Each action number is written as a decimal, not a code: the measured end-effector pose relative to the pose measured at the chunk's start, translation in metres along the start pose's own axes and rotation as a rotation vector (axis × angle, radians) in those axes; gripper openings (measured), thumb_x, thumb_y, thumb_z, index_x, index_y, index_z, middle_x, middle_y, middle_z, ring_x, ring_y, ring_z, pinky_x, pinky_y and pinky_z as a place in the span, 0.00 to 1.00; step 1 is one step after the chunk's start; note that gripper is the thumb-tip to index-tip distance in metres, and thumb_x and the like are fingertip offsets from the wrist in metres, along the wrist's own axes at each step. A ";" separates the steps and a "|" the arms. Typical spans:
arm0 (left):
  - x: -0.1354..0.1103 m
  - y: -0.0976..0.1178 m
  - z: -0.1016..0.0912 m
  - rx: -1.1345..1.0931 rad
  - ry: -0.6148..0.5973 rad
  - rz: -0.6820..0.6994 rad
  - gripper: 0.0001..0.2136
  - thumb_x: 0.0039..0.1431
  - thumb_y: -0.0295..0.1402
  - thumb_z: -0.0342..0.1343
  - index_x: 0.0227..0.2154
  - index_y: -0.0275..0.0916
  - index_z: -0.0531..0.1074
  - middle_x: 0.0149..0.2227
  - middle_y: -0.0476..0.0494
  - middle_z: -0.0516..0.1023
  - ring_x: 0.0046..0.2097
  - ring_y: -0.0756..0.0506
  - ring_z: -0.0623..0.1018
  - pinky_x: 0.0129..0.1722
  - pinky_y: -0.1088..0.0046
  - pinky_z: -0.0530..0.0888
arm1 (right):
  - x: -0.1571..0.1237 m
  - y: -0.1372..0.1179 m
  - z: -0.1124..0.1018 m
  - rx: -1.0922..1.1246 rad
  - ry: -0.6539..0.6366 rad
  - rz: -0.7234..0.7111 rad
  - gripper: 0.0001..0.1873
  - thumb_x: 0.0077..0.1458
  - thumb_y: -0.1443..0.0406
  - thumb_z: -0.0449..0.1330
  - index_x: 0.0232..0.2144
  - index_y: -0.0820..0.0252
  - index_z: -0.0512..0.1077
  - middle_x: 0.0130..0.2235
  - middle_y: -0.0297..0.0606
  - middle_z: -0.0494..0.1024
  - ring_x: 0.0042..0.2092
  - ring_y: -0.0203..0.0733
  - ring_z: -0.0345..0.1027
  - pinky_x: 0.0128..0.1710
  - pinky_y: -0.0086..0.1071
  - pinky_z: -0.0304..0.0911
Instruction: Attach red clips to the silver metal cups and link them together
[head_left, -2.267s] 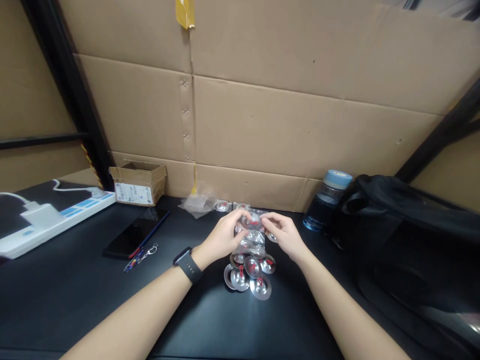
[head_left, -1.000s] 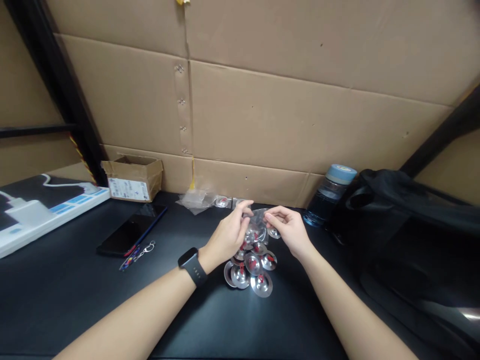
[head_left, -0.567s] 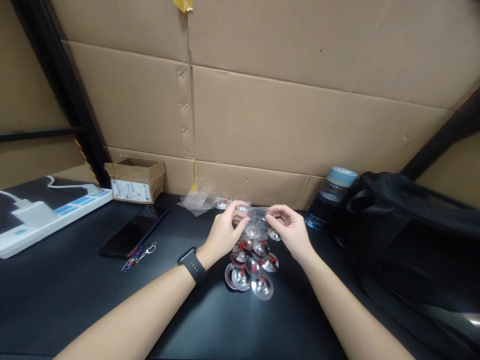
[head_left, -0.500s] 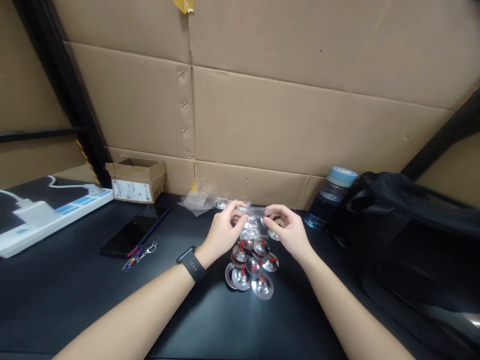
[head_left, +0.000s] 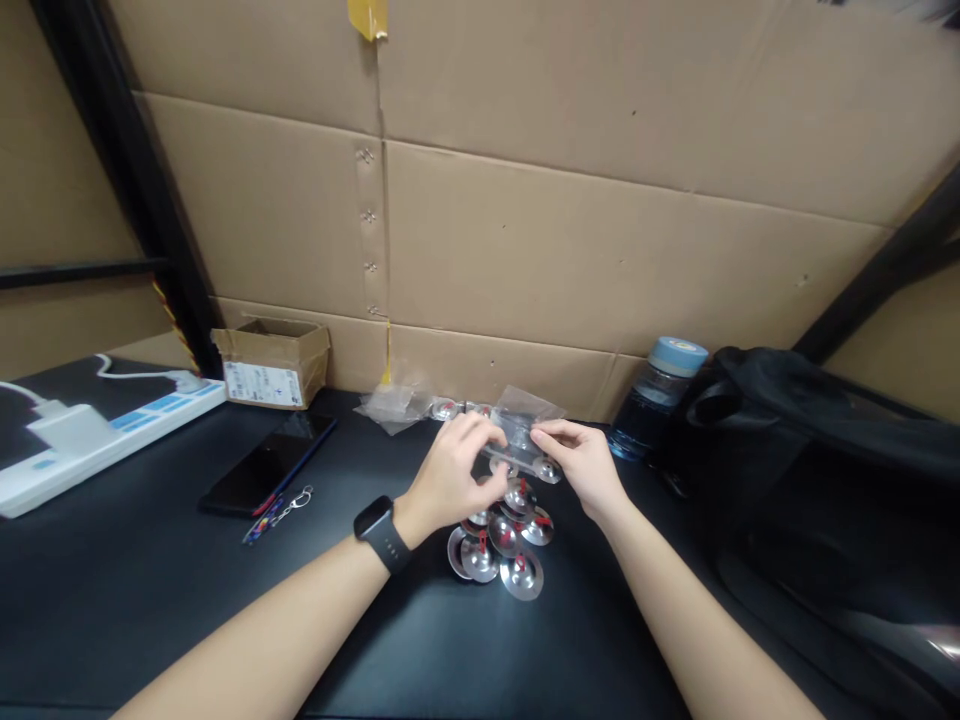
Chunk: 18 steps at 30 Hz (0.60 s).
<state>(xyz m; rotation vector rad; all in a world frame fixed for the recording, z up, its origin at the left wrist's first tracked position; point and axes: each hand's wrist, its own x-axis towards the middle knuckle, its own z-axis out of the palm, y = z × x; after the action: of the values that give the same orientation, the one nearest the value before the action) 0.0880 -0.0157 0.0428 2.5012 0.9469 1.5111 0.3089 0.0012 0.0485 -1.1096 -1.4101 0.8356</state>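
Between thumb and fingers, my right hand (head_left: 583,460) pinches a clear plastic bag (head_left: 517,425). My left hand (head_left: 454,470), with a dark watch on the wrist, is above the left side of a pile of small finger cymbals (head_left: 506,535). Its thumb and fingers are apart, with nothing visible between them. The cymbals are shiny metal discs with red loops, overlapping on the black table. One cymbal (head_left: 547,469) lies just left of my right hand. My left fingers partly cover others at the back of the pile.
Behind my left hand lie a clear bag (head_left: 395,405) and a bagged cymbal (head_left: 444,408). On the left are a phone (head_left: 270,465), a keyring (head_left: 277,515), a small carton (head_left: 271,362) and a power strip (head_left: 142,430). A bottle (head_left: 658,395) and a black backpack (head_left: 817,510) stand right.
My left hand has let go of the bag and come down nearer the cymbals, its thumb spreading from the fingers. My right hand still pinches the bag, which now tilts up behind.
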 end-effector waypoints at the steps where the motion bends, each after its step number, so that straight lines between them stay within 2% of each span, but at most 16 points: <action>1: -0.001 0.002 0.001 0.073 -0.045 0.062 0.12 0.57 0.31 0.61 0.44 0.42 0.72 0.47 0.42 0.76 0.51 0.40 0.74 0.52 0.61 0.67 | 0.000 -0.001 0.000 0.001 -0.007 0.001 0.14 0.46 0.56 0.74 0.33 0.58 0.84 0.39 0.41 0.84 0.40 0.46 0.77 0.41 0.35 0.69; 4: -0.003 0.007 0.002 0.327 -0.062 0.138 0.17 0.61 0.34 0.62 0.52 0.45 0.72 0.56 0.41 0.75 0.59 0.36 0.70 0.55 0.56 0.62 | -0.003 -0.004 0.003 0.005 -0.057 -0.009 0.13 0.47 0.56 0.74 0.33 0.58 0.84 0.37 0.41 0.84 0.39 0.45 0.76 0.41 0.35 0.69; 7: -0.003 0.005 0.001 0.461 0.025 0.117 0.09 0.67 0.31 0.57 0.48 0.46 0.75 0.56 0.43 0.78 0.59 0.36 0.69 0.52 0.55 0.60 | -0.005 -0.008 0.006 0.000 -0.139 -0.047 0.12 0.48 0.56 0.73 0.31 0.58 0.84 0.36 0.40 0.83 0.39 0.45 0.75 0.41 0.36 0.69; 9: -0.002 0.002 -0.002 0.465 0.026 0.125 0.04 0.68 0.29 0.56 0.40 0.44 0.76 0.53 0.45 0.80 0.59 0.37 0.70 0.51 0.55 0.59 | -0.006 -0.009 0.007 0.002 -0.158 -0.080 0.11 0.48 0.57 0.73 0.29 0.58 0.84 0.35 0.40 0.82 0.39 0.45 0.74 0.41 0.36 0.69; 12: -0.001 -0.004 -0.006 0.432 -0.077 0.159 0.07 0.68 0.26 0.55 0.33 0.41 0.73 0.44 0.47 0.84 0.58 0.40 0.73 0.49 0.57 0.59 | -0.006 -0.007 0.007 -0.002 -0.128 -0.079 0.11 0.47 0.57 0.73 0.27 0.58 0.83 0.35 0.40 0.81 0.37 0.43 0.73 0.37 0.35 0.68; 14: -0.001 -0.008 -0.005 0.420 -0.125 0.171 0.07 0.68 0.24 0.54 0.36 0.42 0.74 0.39 0.48 0.84 0.56 0.42 0.74 0.48 0.58 0.59 | -0.005 -0.004 0.007 -0.003 -0.108 -0.045 0.12 0.47 0.56 0.73 0.26 0.59 0.82 0.35 0.40 0.80 0.35 0.42 0.71 0.33 0.33 0.66; 18: -0.002 -0.013 0.000 0.402 -0.111 0.208 0.09 0.69 0.25 0.54 0.45 0.45 0.76 0.39 0.49 0.85 0.50 0.43 0.77 0.46 0.60 0.59 | -0.005 -0.001 0.008 0.006 -0.069 -0.016 0.14 0.46 0.55 0.73 0.26 0.59 0.81 0.34 0.40 0.79 0.32 0.40 0.69 0.29 0.32 0.63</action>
<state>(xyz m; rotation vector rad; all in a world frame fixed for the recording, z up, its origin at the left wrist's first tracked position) 0.0808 -0.0063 0.0364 3.0126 1.0961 1.3202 0.3008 -0.0029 0.0467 -1.0727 -1.4712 0.8732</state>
